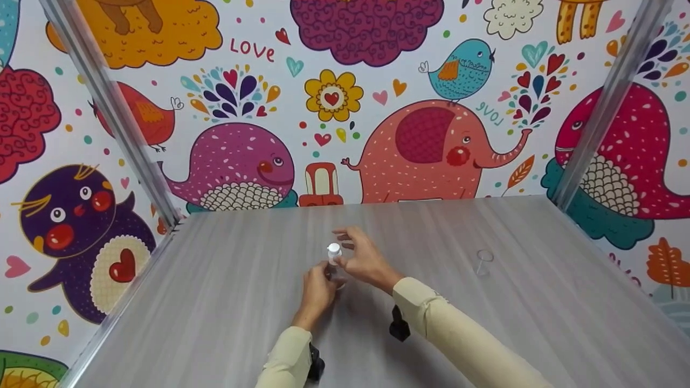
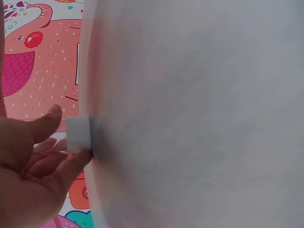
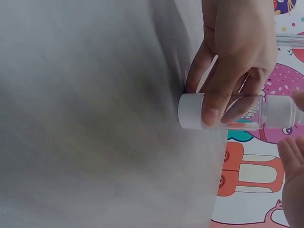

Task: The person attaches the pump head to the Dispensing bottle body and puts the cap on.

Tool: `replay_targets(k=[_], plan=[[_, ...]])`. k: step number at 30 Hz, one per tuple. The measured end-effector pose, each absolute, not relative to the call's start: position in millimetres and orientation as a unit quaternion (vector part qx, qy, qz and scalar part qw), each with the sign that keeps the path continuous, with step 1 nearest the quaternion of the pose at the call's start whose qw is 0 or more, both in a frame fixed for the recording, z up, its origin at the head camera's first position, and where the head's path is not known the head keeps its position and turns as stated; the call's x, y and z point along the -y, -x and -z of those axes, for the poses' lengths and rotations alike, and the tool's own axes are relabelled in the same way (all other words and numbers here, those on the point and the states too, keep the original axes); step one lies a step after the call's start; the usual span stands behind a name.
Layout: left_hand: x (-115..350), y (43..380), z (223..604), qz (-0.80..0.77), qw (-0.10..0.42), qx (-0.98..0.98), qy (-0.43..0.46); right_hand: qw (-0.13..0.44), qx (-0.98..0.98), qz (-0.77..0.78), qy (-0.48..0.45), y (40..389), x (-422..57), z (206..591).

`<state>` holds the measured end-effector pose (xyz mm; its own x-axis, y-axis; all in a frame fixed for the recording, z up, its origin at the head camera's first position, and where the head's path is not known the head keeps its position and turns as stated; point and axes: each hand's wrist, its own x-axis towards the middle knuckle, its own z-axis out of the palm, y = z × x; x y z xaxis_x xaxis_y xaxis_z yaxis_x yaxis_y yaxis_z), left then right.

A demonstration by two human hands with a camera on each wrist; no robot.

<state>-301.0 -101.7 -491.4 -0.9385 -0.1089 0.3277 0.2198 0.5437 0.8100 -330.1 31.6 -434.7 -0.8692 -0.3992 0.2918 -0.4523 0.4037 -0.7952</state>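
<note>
A small clear bottle (image 3: 254, 113) with a white cap (image 1: 334, 249) stands upright near the middle of the table. At its lower end is a white cylindrical part (image 3: 191, 111), resting at the tabletop. My left hand (image 1: 318, 291) grips the bottle low down, fingers and thumb around it; the left wrist view shows those fingers (image 2: 78, 164) beside the white part. From the right, my right hand (image 1: 365, 260) reaches to the cap, its thumb right at the cap's side. Its other fingers (image 3: 290, 154) stay spread, apart from the cap.
A clear cup-like container (image 1: 484, 263) stands on the table to the right. The grey wood-grain table (image 1: 215, 302) ends at a patterned wall (image 1: 269, 97). Metal posts (image 1: 129, 129) rise at both back corners.
</note>
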Motion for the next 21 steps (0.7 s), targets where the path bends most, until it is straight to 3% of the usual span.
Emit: replay_targets(k=[16,21], plan=[[102.4,303.7,491.7,0.473,0.171,0.864,0.031,0.064,0.835,-0.447,-0.316,332.6,-28.6,440.5],[103.8,304.0,492.3,0.464,0.179,0.866,0.041,0.053,0.838,-0.448,-0.307,333.1,-28.4,440.7]])
